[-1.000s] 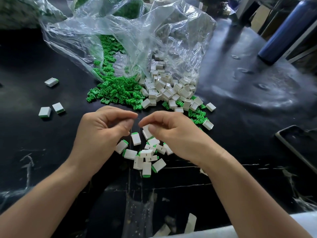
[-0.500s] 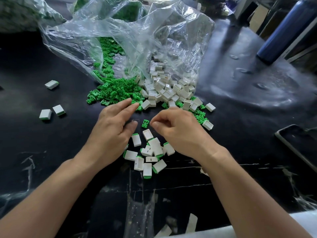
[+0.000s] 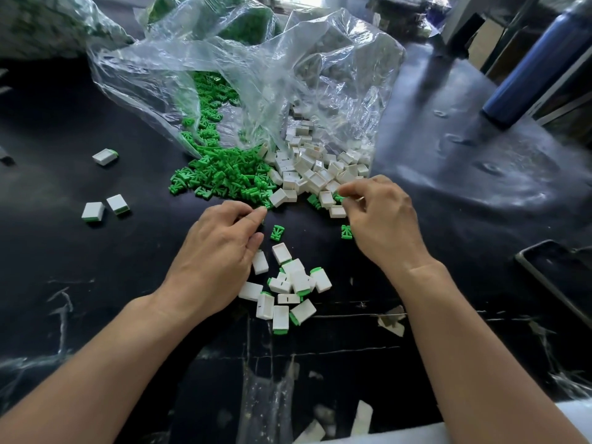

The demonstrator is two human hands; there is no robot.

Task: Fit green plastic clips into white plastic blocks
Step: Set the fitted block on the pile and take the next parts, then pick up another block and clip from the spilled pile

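Black table. A clear bag lies open at the far middle and spills toward me. The clip heap is on the left of its mouth, and the block heap touches it on the right.

Right hand: at the near right edge of the block heap, fingers curled, thumb and forefinger pinching a clip. That clip sits just beside an open-topped block; I can't tell if they touch.

Left hand: palm down, fingers loosely stretched, forefinger tip at the near edge of the clip heap. I see nothing held, though its underside is hidden from me.

Between the hands I count two loose clips on the table: one just right of the left thumb, the other against the right hand.

Near, between the wrists: a cluster of fitted blocks, white with green at one end, jumbled and touching. The left hand covers the cluster's left edge.

Well to the left: three more fitted blocks, a single farther off and a pair side by side nearer.

Far right: blue bottle. Right edge: dark tray.
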